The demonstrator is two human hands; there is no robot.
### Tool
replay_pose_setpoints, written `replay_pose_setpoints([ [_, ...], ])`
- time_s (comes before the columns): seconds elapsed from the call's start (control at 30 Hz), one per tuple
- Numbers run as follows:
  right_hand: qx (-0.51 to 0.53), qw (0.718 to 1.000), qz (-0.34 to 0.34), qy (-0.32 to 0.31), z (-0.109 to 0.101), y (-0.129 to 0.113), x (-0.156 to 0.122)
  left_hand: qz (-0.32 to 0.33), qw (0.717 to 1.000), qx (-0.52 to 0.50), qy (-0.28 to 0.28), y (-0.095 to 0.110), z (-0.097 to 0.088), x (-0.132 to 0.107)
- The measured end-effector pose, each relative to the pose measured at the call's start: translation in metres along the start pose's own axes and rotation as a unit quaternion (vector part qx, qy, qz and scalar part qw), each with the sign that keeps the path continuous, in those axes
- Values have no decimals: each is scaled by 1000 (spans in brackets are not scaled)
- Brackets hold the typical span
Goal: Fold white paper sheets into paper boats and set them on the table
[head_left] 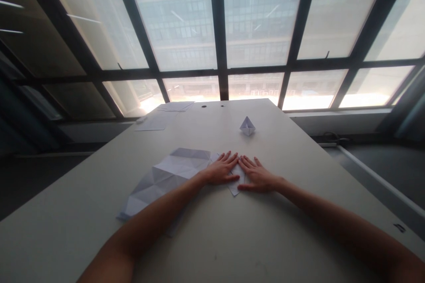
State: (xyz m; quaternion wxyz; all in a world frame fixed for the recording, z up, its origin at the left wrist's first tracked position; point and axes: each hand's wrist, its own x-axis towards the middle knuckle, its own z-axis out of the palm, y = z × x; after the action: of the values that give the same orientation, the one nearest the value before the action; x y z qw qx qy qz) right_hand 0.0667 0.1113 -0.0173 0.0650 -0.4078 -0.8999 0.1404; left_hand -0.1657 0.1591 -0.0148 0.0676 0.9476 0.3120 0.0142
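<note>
Both my hands lie flat on a small folded white paper (236, 182) in the middle of the table (212, 239). My left hand (222, 170) presses its left part with fingers stretched out. My right hand (257, 176) covers its right part, fingers also extended, the two sets of fingertips nearly touching. Most of the small paper is hidden under my palms. A large creased white sheet (166, 181) lies just left of my left hand, partly under my forearm.
A finished folded paper boat (247, 126) stands farther back, right of centre. Flat sheets of paper (175, 106) and another sheet (151, 124) lie at the far left corner. Two small dark holes (203, 107) mark the far edge. Large windows rise behind the table.
</note>
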Motion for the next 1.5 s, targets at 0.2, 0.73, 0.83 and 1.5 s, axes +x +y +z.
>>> replay_pose_setpoints([
  [0.2,0,1000,-1,1,1,3,1,-11,1000,-8,12,3,-1,0],
  [0.73,-63,988,2,140,-6,-8,3,-33,989,-35,142,-3,9,6],
  [0.83,-71,988,16,137,-5,-9,3,-39,986,-16,161,1,4,5],
  [1.5,-63,983,66,162,-4,23,8,136,982,-105,81,15,-14,-1],
])
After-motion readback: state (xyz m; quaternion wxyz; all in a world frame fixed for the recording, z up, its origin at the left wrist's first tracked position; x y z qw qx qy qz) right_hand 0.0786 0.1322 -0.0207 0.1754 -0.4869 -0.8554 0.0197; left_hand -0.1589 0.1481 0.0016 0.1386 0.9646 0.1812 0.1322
